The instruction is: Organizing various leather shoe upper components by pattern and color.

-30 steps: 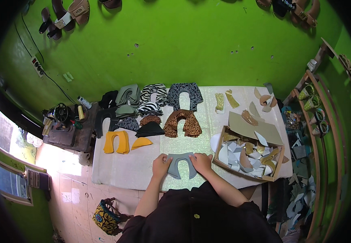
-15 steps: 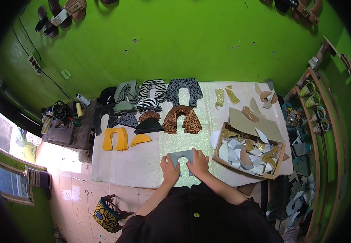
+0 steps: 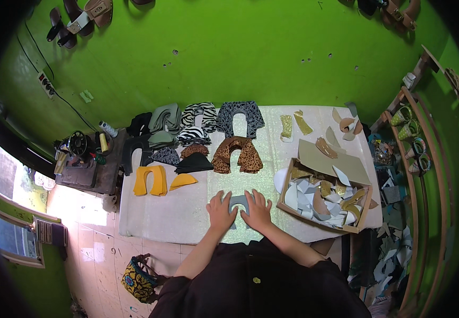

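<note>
While the green wall (image 3: 250, 58) fills the background, the white table (image 3: 160, 212) below it carries everything else. Along its far side lie stacks of U-shaped cut pieces: zebra-striped (image 3: 197, 119), dark patterned (image 3: 240, 116), leopard-print (image 3: 237, 155) and yellow (image 3: 150, 180). At its right end, well apart from the yellow pieces, a cardboard box (image 3: 322, 193) holds white and gold offcuts. Near the front edge, between the yellow pieces and the box, lies a small grey piece (image 3: 238, 201), flat on the table. The left hand (image 3: 221, 209) and the right hand (image 3: 257, 208) lie open and flat, fingers spread, each pressing down on one side of it; neither is closed around anything, and only the middle of the piece shows between them. By the look of it, the step in hand is smoothing or steadying this piece flat. A next move would call for even pressure from both palms so the piece does not slide or buckle.
</note>
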Available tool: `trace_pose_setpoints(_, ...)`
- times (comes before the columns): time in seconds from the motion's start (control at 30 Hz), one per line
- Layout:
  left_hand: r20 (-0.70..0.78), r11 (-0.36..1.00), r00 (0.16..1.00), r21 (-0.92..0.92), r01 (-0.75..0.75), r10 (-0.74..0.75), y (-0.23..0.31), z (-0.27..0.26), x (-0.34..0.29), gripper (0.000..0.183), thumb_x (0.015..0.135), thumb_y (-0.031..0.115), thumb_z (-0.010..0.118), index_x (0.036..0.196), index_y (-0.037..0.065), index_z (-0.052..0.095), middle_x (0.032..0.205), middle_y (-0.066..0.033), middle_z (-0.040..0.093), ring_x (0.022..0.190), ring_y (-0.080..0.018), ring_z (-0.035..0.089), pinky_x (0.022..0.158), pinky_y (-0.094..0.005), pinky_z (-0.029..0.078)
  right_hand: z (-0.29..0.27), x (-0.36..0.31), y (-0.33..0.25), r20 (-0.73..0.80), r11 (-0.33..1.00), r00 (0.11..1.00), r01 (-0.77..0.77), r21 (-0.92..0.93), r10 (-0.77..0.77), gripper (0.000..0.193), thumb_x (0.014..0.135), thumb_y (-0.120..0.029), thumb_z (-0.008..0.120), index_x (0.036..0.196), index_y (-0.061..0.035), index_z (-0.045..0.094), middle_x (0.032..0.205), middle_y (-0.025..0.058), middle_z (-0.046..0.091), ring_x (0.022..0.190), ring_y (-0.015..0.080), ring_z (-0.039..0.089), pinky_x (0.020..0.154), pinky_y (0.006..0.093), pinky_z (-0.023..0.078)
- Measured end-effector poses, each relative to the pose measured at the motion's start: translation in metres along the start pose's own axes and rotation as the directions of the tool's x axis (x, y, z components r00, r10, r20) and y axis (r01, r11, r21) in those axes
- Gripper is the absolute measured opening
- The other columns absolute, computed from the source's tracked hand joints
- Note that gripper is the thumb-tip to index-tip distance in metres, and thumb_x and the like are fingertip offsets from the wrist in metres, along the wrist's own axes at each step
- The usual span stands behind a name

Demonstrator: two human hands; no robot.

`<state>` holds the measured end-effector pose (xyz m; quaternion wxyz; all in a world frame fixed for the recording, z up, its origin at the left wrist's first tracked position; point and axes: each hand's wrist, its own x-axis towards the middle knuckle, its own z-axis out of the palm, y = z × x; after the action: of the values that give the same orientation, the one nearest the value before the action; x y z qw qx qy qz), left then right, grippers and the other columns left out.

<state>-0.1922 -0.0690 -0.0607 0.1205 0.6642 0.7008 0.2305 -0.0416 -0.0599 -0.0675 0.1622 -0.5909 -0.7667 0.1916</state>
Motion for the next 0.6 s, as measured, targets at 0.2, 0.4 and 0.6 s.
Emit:
trace_pose_setpoints(0.2, -0.015, 0.956, 0.962, -0.110, -0.272, 0.272, -0.025, 0.022, 0.009, 0.039, 0.073, 0.018, 0.068, 0.111, 0.011, 0.063, 0.102, -0.0080, 0.060, 0.094, -0.0278, 0.055, 0.080, -0.0388, 0.041, 0.008, 0.021, 0.012, 0.045, 0.987, 0.988, 0.153, -0.056, -0.151, 0.051, 0.077, -0.028, 0.062, 0.123, -0.0126, 0.049, 0.122, 0.0049, 0.049, 0.118, 0.0212, 0.042, 0.095, 0.0555, 0.024)
trace_pose_setpoints(0.4, -0.060, 0.963, 0.967, -0.098, -0.253, 0.248, -0.019, 0.027, 0.003, 0.040, 0.076, 0.016, 0.064, 0.115, 0.005, 0.060, 0.106, -0.0105, 0.059, 0.099, -0.0291, 0.054, 0.082, -0.0407, 0.040, 0.011, 0.015, 0.009, 0.032, 0.990, 0.995, 0.094, -0.102, -0.091, 0.042, 0.080, -0.027, 0.060, 0.118, -0.0129, 0.053, 0.114, 0.0028, 0.052, 0.114, 0.0203, 0.045, 0.093, 0.0551, 0.027)
trace_pose_setpoints(0.6, 0.319, 0.980, 0.942, 0.129, -0.152, 0.104, -0.009, 0.021, 0.001, 0.053, 0.093, 0.029, 0.036, 0.141, 0.008, 0.026, 0.147, -0.0158, 0.023, 0.136, -0.0316, 0.020, 0.106, -0.0587, 0.012, 0.021, 0.003, 0.016, -0.044, 0.983, 0.994, 0.093, -0.160, -0.102, 0.055, 0.088, -0.035, 0.051, 0.136, -0.0135, 0.036, 0.143, 0.0081, 0.032, 0.132, 0.0258, 0.029, 0.101, 0.0603, 0.019)
